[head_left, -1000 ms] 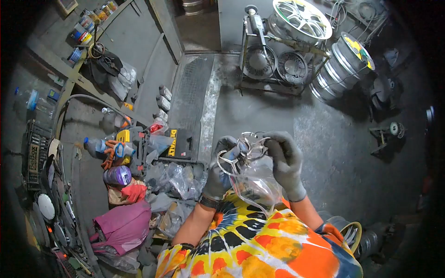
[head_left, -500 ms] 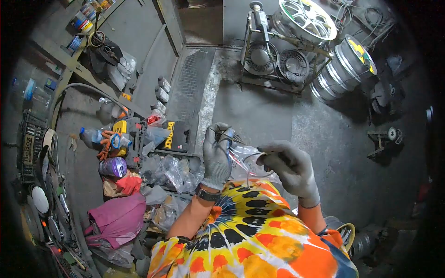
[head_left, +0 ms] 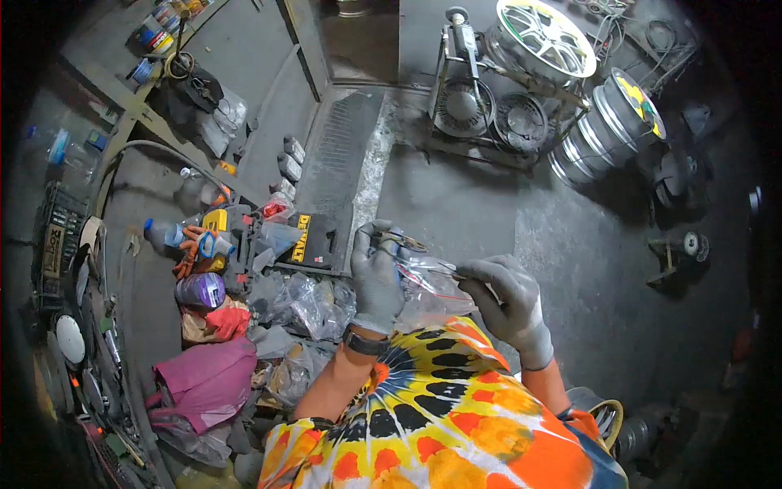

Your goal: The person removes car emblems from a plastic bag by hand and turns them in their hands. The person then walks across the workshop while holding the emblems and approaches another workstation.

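My left hand (head_left: 378, 277), in a grey work glove, is closed around the top of a clear zip bag (head_left: 436, 303) with a red stripe. A thin, brownish, curved-edged piece (head_left: 414, 244) sticks out past its fingers; I cannot make out its kind. Across from it, my right hand (head_left: 507, 297), gloved alike, pinches at the bag's right upper edge with thumb and fingers. Thin dark strips run between the hands near the bag's mouth. The lower part of the bag hangs in front of the tie-dyed shirt (head_left: 440, 399).
Left of the hands stand a DeWalt case (head_left: 314, 240), crumpled plastic bags (head_left: 305, 306), a purple can (head_left: 200, 291) and a magenta cloth (head_left: 204, 383). Ahead, a metal stand (head_left: 440, 90) carries an alloy wheel (head_left: 547, 39), with stacked rims (head_left: 607, 122) beside it.
My right hand has moved slightly left, its fingers now pinched at the bag's edge. The thin curved strip that hung below it no longer shows there. The bag is spread wider.
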Demonstrator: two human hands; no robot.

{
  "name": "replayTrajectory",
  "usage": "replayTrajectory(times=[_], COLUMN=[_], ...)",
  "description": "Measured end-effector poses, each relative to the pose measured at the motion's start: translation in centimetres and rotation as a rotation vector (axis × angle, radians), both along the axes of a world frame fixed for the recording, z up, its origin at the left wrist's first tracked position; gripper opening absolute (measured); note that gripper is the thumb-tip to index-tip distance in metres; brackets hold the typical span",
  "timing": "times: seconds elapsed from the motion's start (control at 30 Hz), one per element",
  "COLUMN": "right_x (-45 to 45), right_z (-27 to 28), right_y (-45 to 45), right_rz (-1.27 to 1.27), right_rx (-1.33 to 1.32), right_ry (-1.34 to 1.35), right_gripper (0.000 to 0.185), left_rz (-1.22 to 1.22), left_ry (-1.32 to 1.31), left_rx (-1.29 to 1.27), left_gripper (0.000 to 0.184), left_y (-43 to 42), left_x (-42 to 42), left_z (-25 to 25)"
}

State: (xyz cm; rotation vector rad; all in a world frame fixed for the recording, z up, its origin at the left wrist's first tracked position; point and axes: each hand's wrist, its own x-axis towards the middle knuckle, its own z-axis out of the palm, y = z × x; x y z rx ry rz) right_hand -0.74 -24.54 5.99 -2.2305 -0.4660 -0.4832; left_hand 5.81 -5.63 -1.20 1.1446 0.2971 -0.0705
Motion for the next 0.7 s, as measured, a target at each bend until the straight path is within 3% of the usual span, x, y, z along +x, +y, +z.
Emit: replayTrajectory(times=[0.1,0.2,0.27,0.4,0.47,0.57,0.6,0.7], right_x=[-0.5,-1.2,-1.7,0.9,4.9,10.0,11.4,13.4], right_z=[-0.5,0.1,0.5,1.6,4.3,6.4,7.1,9.1], right_y=[-0.3,-0.3,0.1,1.5,2.8,7.9,10.2,17.7], right_rz=[0.035,0.068,-0.038,-0.053,0.134,0.26,0.305,0.552], right_rx=[0.001,-0.023,0.217,0.603,0.385,0.371,0.429,0.457], right_ry=[-0.054,-0.09,0.078,0.086,0.055,0.172,0.275,0.263], right_gripper=[0.026,0.025,0.025,0.022,0.02,0.018,0.018,0.021], left_rz=[0.057,0.094,0.066,0.287,0.292,0.398,0.409,0.557], left_ry=[0.014,-0.179,0.064,-0.245,-0.229,-0.341,-0.274,-0.161], left_rx=[-0.018,0.106,-0.012,0.527,0.257,0.377,0.479,0.421], left_gripper=[0.014,0.013,0.013,0.01,0.012,0.016,0.016,0.016], left_y=[0.6,0.7,1.0,0.5,1.2,3.0,3.8,5.6], left_x=[0.1,-0.1,0.1,-1.1,-1.8,-2.8,-3.5,-4.6], left_z=[-1.8,-2.7,-2.0,-2.1,-3.2,-5.9,-5.6,-6.5])
